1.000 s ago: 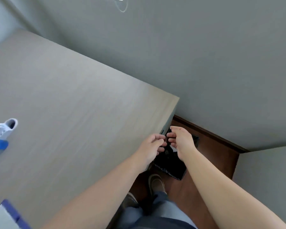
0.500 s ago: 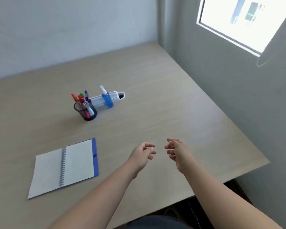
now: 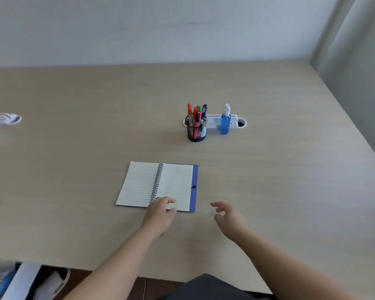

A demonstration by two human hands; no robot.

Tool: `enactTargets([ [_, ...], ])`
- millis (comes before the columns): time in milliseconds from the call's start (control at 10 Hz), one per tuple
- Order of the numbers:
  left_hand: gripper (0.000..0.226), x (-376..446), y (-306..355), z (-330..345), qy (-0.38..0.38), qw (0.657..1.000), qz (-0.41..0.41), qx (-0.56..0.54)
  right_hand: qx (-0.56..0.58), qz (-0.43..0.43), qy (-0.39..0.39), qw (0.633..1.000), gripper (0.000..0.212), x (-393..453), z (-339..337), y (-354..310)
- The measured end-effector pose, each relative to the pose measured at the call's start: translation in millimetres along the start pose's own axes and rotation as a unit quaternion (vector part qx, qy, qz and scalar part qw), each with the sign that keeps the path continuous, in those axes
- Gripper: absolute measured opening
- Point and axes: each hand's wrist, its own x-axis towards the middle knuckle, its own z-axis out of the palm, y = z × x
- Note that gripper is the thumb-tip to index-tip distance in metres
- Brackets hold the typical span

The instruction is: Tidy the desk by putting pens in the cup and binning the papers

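A: Nearest you, what do your hands show?

B: Your left hand (image 3: 160, 215) hovers at the near edge of the open spiral notebook (image 3: 158, 185), fingers (image 3: 168, 200) loosely curled and slightly apart, holding nothing; whether they touch the page cannot be told. Your right hand (image 3: 230, 219) floats just right of the notebook, fingers spread apart and empty, over the bare surface (image 3: 290, 180).

A: And the notebook itself?

B: It lies flat and open, lined pages up, with a blue cover edge along its right side.

A: Farther out, where are the pens?

B: The pens (image 3: 195, 114) stand upright in the black mesh cup (image 3: 196, 132), beyond the notebook and slightly right. Just right of the cup stands a blue spray bottle (image 3: 225, 122), in front of a white cable grommet (image 3: 236, 122) set in the surface.

A: Any papers?

B: At the far left edge, well apart from the rest, lies a crumpled white paper (image 3: 6, 118), partly cut off by the frame.
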Motion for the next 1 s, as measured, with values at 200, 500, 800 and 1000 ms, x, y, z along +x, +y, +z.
enactTargets([
  [200, 0.051, 11.0, -51.8, -24.2, -0.004, 0.984, 0.063, 0.167, -0.33, -0.131, -0.071, 0.932, 0.061, -2.9, 34.3, -7.1],
  [500, 0.063, 17.6, -73.9, -16.1, -0.043, 0.973, 0.099, 0.204, -0.398, -0.122, -0.077, 0.906, 0.061, -1.2, 38.3, -10.8],
  [800, 0.065, 8.5, -61.6, -17.0, -0.051, 0.968, 0.106, 0.22, -0.236, -0.031, -0.004, 0.971, 0.053, 0.4, 26.7, -26.4],
  [1000, 0.044, -51.9, -56.2, -26.6, -0.203, 0.97, 0.114, 0.065, 0.242, -0.09, 0.195, 0.946, 0.024, -16.5, -72.2, -89.0],
])
